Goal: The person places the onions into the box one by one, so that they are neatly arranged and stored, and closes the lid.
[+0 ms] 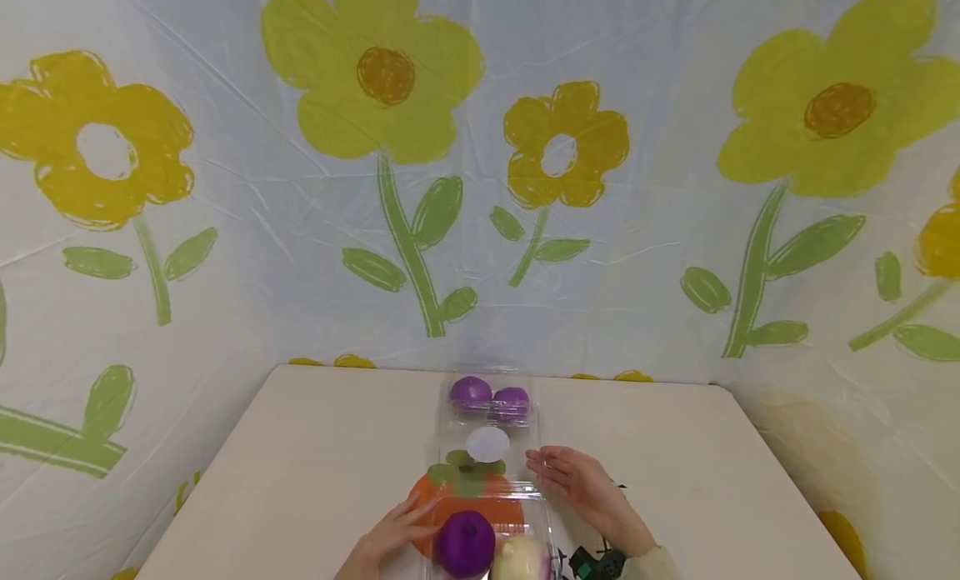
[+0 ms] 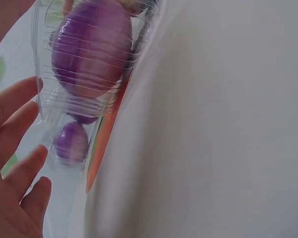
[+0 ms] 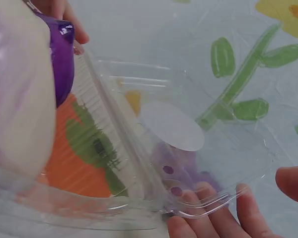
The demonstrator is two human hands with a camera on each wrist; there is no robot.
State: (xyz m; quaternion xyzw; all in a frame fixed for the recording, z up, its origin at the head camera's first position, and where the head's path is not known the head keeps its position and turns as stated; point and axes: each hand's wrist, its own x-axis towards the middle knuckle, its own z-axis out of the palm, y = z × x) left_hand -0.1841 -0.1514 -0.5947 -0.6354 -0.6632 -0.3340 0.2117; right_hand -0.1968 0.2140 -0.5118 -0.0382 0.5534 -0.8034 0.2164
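A clear plastic clamshell box (image 1: 546,526) stands in front with its lid (image 3: 238,134) raised; a white oval label (image 1: 487,444) is on the lid. Inside lie a round glossy purple vegetable (image 1: 466,544) and a cream one tinged purple (image 1: 520,560). My left hand (image 1: 393,532) is at the box's left side, fingers spread, fingertips at the clear wall. My right hand (image 1: 588,492) is by the lid's right edge. Its fingers (image 3: 208,210) lie loosely extended against the lid's rim, the thumb apart. Whether they press it I cannot tell.
Beneath the box lies an orange mat with a green leaf shape (image 1: 465,470). Farther back, a second clear box (image 1: 536,397) holds two purple vegetables (image 1: 470,394). A dark device (image 1: 596,563) is at my right wrist. Flower-patterned cloth (image 1: 637,297) surrounds the pale table (image 1: 322,447).
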